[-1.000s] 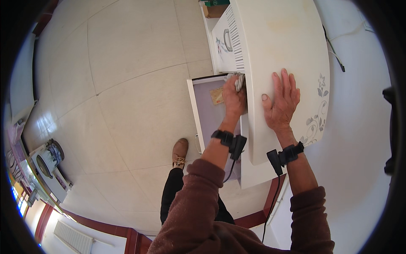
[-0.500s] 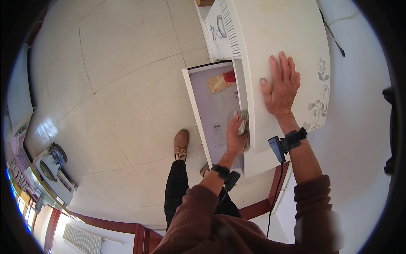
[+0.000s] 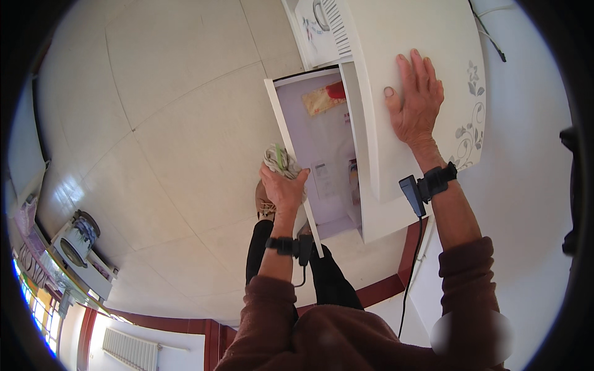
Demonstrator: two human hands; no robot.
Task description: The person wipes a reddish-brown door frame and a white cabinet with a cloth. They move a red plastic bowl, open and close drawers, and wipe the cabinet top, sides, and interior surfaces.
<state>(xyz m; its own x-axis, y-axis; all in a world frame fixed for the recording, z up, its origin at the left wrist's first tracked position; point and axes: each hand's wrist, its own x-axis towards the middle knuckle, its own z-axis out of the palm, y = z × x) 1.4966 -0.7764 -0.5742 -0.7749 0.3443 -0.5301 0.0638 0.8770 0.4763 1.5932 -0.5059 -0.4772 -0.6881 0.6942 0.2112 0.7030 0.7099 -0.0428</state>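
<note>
My left hand is closed around a crumpled pale cloth with a green stripe, at the outer front face of a pulled-out drawer. Part of the cloth is hidden under the fingers. Flat on top of the white cabinet rests my right hand, fingers stretched out and holding nothing. Inside the drawer lie a yellowish paper packet with a red piece on it, and a printed sheet.
A white door panel with a handle is beyond the drawer. Black cables hang behind the cabinet by the wall. My brown shoe stands on the tiled floor. At far left is a small stand with an appliance.
My left hand has moved left with the cloth, from inside the drawer over its front edge to the outer face. My right hand remains flat on the cabinet top.
</note>
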